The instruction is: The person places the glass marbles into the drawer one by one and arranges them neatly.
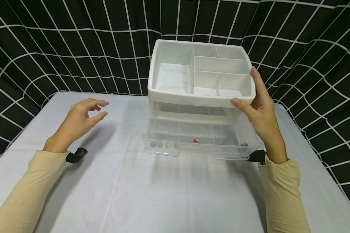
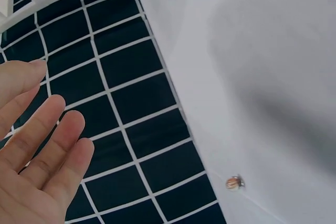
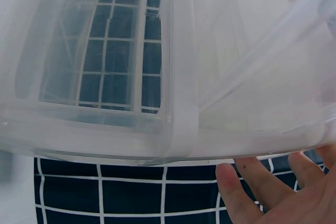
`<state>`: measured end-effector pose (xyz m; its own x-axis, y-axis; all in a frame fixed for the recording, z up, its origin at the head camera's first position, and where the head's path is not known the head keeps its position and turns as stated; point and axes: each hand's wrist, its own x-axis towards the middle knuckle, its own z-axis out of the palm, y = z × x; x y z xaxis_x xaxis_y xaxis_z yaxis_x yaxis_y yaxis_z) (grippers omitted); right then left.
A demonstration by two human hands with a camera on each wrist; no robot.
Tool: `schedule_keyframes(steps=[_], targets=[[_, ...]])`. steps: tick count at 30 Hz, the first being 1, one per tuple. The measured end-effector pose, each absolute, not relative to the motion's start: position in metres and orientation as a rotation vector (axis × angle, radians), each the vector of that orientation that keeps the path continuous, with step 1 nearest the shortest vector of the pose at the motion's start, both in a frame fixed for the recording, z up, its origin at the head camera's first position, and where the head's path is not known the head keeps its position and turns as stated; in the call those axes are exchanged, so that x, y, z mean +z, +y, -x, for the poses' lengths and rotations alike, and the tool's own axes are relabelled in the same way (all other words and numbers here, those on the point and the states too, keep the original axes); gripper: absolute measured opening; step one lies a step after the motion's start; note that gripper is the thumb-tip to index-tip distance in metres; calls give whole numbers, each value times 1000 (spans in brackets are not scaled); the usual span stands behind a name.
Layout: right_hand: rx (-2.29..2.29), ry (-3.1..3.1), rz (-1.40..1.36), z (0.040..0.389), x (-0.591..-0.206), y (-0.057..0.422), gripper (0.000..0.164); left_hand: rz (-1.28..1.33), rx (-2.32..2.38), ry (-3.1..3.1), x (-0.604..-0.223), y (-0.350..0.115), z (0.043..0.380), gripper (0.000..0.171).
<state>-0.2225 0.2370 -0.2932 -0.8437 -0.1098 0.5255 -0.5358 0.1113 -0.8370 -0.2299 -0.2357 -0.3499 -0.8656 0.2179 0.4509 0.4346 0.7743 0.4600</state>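
A white desktop organizer (image 1: 201, 102) with a divided top tray stands right of the middle in the head view. Its lower clear drawer (image 1: 192, 149) is pulled out towards me. Several glass marbles (image 1: 159, 144) lie in that drawer's front left, and an orange marble (image 1: 195, 141) sits farther right. My right hand (image 1: 261, 110) grips the top tray's right end, thumb on the front rim and fingers along the side. Left of the organizer, my left hand (image 1: 78, 121) hovers over the table, holding nothing, its fingers loosely bent. In the left wrist view, a striped marble (image 2: 233, 183) shows against the white cloth.
White cloth covers the table (image 1: 128, 200). Black curtain with a white grid (image 1: 105, 61) encloses the back and sides, close behind the organizer. Shadows fall on the cloth beneath the drawer and both arms.
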Motion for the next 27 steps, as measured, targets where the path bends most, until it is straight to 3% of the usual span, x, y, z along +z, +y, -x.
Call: schedule_keyframes(steps=[27], targets=[[1796, -2059, -628, 222, -293, 237, 84, 371, -806, -2731, -374, -268, 244, 31]])
